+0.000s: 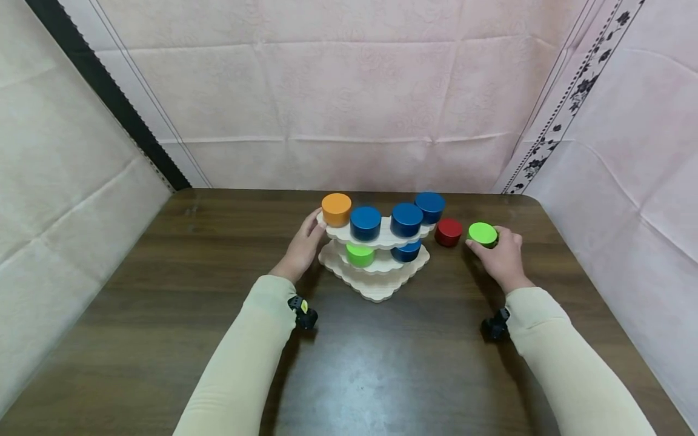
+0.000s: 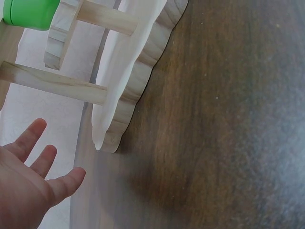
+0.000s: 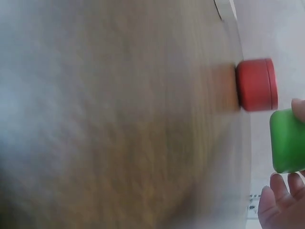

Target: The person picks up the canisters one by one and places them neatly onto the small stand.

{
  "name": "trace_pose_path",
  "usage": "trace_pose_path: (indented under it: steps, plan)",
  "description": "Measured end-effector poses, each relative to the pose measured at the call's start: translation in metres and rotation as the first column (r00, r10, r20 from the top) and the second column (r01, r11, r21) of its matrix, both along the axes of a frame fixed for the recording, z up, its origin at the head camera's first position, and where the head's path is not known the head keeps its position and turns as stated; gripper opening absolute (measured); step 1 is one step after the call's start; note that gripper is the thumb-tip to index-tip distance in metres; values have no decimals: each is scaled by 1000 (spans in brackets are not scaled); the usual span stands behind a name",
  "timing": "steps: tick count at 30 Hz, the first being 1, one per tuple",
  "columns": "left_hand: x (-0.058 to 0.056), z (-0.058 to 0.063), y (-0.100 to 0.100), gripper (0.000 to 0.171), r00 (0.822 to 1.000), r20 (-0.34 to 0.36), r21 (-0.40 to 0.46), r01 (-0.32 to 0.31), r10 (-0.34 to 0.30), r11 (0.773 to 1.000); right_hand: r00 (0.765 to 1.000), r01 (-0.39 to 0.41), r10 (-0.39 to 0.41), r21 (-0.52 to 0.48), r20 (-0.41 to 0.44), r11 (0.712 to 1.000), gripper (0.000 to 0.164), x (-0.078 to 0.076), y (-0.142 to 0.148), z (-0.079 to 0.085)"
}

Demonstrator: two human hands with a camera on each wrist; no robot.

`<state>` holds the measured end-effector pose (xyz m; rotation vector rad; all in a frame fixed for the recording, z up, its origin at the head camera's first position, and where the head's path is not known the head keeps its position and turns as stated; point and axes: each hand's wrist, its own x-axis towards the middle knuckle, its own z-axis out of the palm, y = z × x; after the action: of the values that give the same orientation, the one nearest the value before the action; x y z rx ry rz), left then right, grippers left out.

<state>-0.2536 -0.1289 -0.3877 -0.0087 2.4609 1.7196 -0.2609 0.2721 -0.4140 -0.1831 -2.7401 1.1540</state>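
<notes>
A white-edged wooden tiered stand [image 1: 378, 278] with scalloped shelves stands on the table. My left hand [image 1: 303, 247] pinches the left corner of its top shelf, beside an orange tin [image 1: 336, 210]; in the left wrist view three fingers [image 2: 66, 186] spread out in the air. Blue tins [image 1: 365, 223] sit on the top shelf. Lower down are a green tin [image 1: 360, 255] and a blue tin [image 1: 406, 252]. At the right, my right hand [image 1: 503, 257] grips another green tin [image 1: 483, 234] between thumb and fingers. A red tin [image 1: 449, 232] stands just left of it.
The brown wooden table [image 1: 218, 339] carries everything. Pale cloth walls [image 1: 349, 109] close off the back and both sides. A black wrist camera [image 1: 303, 312] sits on the left sleeve and another camera [image 1: 495, 325] on the right.
</notes>
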Motion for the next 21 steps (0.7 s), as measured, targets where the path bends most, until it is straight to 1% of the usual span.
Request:
trace_pose_path:
  steps: [11, 21]
  plan:
    - [-2, -1, 0, 63, 1000, 20, 7, -6, 6, 1000, 996, -86, 86, -19, -10, 996, 69, 13, -17, 4]
    - [0, -1, 1, 62, 1000, 24, 31, 3, -3, 1000, 986, -157, 159, -52, 41, 986, 71, 22, -29, 2]
